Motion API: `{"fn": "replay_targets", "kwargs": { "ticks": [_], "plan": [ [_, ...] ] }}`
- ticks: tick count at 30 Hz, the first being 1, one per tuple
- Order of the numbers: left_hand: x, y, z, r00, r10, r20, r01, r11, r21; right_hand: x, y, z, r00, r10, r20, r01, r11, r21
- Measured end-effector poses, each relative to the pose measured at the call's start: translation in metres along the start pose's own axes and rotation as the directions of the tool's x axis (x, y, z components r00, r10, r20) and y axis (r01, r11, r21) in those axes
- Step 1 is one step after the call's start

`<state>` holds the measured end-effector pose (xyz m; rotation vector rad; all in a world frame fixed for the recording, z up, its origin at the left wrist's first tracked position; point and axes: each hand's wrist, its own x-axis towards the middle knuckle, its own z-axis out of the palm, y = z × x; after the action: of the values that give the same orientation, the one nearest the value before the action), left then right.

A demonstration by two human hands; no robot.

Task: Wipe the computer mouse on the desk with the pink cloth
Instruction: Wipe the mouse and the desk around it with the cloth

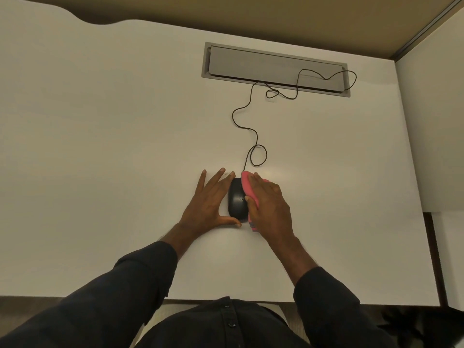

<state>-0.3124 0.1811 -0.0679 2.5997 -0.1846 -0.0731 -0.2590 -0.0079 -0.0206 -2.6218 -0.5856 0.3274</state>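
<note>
- While pressed under the right hand (270, 204), pink cloth (247, 188) folded, covering right flank of mouse (236, 199).
- Black, glossy, oval, wired; sits mid-desk (100, 146), near front edge.
- Thin dark cable (253, 131) looping back to grey cable hatch (276, 69).
- Left hand (208, 204) flat, fingers spread, thumb touching rear of mouse, bracing left side.
- Right fingers laid together on cloth, pressing rather than pinching.
- Dark long sleeves (140, 277).

A white desk (100, 134) with a grey cable hatch (276, 69) meets a beige partition wall (276, 13).
</note>
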Motion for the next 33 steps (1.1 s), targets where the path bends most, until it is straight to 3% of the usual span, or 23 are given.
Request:
{"fn": "replay_targets", "kwargs": {
  "ticks": [7,12,24,27,33],
  "plan": [
    [0.0,0.0,0.0,1.0,-0.02,0.003,0.02,1.0,0.007,0.001,0.003,0.018,0.998,0.019,-0.058,-0.015,0.998,0.059],
    [0.0,-0.002,0.002,0.999,-0.035,0.006,0.035,0.999,0.03,0.0,-0.002,0.023,1.0,0.014,-0.024,-0.01,0.989,0.147],
    [0.0,0.0,0.0,0.999,-0.037,0.013,0.036,0.997,0.066,-0.032,-0.003,0.041,0.985,-0.104,-0.136,0.124,0.981,0.148],
    [-0.001,-0.001,0.001,0.999,-0.035,0.001,0.035,0.998,0.053,-0.045,-0.007,0.037,0.991,-0.064,-0.115,0.085,0.98,0.182],
    [-0.001,-0.002,0.001,0.999,-0.038,-0.003,0.038,0.999,0.038,-0.021,-0.007,0.038,0.99,-0.038,-0.137,0.05,0.995,0.085]
  ]
}}
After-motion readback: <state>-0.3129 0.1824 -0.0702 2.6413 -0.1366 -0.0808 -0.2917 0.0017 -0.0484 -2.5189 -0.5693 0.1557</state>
